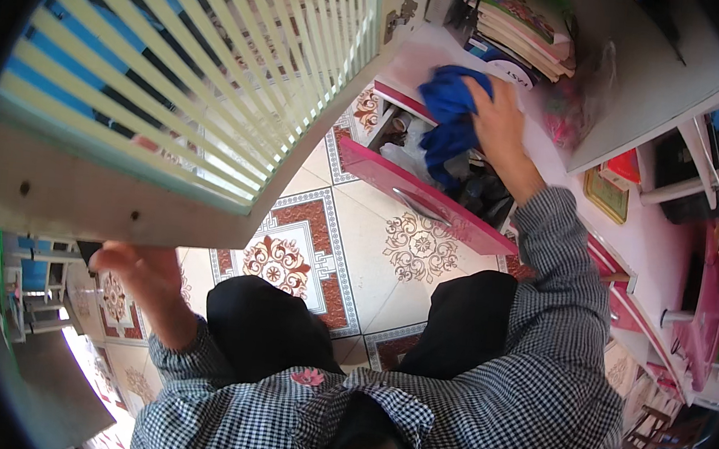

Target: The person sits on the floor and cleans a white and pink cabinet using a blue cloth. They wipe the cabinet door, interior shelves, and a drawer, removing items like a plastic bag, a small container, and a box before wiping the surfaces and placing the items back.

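My right hand grips a blue cloth against the pale surface of an open cabinet shelf. The cloth's lower part hangs over an open drawer with a pink front. Inside the drawer lie a clear plastic bag, dark bags and small items. At the left, my left hand is at the lower edge of an open slatted cabinet door; its fingers are partly hidden, so its grip cannot be told.
A stack of books stands at the back of the shelf, near a clear bag with pink contents. A gold-rimmed box lies farther right. Patterned floor tiles show between my knees and the drawer. A grey panel stands beside the shelf.
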### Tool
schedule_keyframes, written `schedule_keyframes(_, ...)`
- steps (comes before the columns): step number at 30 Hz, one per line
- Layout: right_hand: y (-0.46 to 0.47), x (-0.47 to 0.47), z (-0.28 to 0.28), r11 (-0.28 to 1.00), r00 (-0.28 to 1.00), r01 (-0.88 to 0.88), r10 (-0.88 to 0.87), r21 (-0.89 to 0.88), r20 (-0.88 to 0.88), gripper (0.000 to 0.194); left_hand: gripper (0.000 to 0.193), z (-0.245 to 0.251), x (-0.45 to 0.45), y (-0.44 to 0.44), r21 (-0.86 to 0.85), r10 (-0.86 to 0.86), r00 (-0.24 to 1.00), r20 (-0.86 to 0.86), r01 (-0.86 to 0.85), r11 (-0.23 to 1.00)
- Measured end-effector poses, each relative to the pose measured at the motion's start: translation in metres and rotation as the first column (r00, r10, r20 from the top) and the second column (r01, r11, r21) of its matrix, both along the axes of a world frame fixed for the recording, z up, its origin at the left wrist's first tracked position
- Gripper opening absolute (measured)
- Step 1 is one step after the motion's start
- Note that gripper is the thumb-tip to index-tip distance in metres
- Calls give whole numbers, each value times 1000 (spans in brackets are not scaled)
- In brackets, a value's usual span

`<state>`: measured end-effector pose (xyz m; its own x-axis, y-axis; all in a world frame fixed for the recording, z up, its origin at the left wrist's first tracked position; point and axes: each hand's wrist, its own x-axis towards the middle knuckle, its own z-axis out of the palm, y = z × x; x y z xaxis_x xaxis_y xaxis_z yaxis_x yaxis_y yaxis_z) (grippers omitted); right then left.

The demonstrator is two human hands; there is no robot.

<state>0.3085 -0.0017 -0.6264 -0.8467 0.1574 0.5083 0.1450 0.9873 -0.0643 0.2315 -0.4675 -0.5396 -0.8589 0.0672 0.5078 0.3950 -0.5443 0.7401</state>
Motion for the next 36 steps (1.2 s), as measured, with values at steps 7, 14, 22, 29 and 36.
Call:
schedule_keyframes(7, -8, -18, 55, 694, 908, -234, -94, -681, -407, 26, 53, 6, 37, 26, -297, 66, 998, -17, -68, 952)
schedule_keyframes(14, -168, -61, 42, 395, 988, 126, 27, -910, 149, 45, 54, 31, 88, 67, -402, -54, 993, -107, 7, 916)
schedule_keyframes(22, -109, 141, 76, -399, 697, 208, 701, -893, -151, 33, 56, 44, 148, 121, -808, -402, 714, -573, -409, 425)
schedule_keyframes(29, -5, 216, 86, -309, 975, -162, -198, -937, -103, 41, 66, 26, 147, 282, -705, -482, 571, -664, -263, 658)
schedule_keyframes(36, 16, 272, 131, 228, 606, -481, -612, -846, -509, 36, 68, -8, 120, 395, -694, -509, 533, -676, -227, 684)
